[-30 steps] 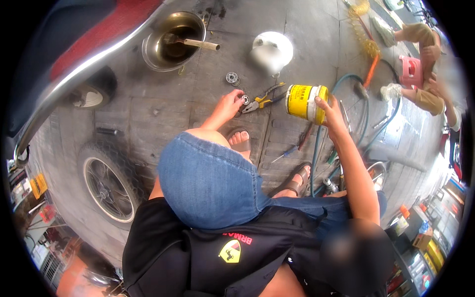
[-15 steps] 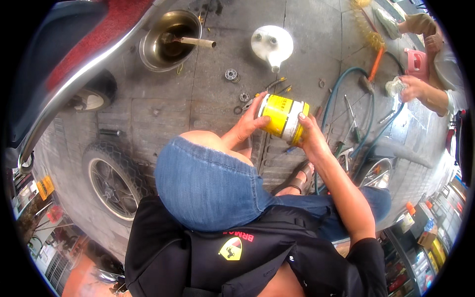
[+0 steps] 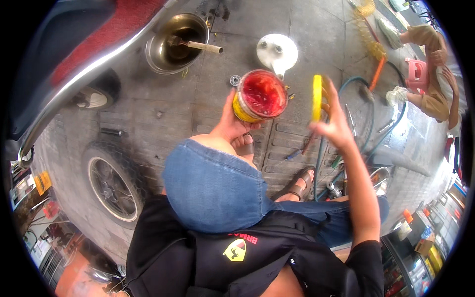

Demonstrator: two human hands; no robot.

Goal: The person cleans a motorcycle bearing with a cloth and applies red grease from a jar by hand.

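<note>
My left hand (image 3: 228, 123) is wrapped round a tub (image 3: 241, 108) from the left and below. The tub is yellow, stands tilted with its mouth toward me, and shows red grease (image 3: 262, 93) inside. To its right, my right hand (image 3: 337, 123) pinches a yellow lid (image 3: 317, 97), held on edge and apart from the tub. Beyond the tub, a pale metal plate with a stub arm (image 3: 278, 49) rests on the floor. A small ring-shaped bearing (image 3: 235, 79) lies just left of the tub's rim.
A metal bowl (image 3: 153, 57) with a brush (image 3: 205, 47) stands at the far left. A spoked wheel (image 3: 113, 190) lies left of my knee. On the right run a teal hose (image 3: 341, 94) and an orange-handled tool (image 3: 377, 74). Another person (image 3: 429, 101) is near a pink stool (image 3: 416, 75).
The lid has come off the tub and is now in my right hand, moved away to the right. My left hand has tilted the tub, so its red contents show.
</note>
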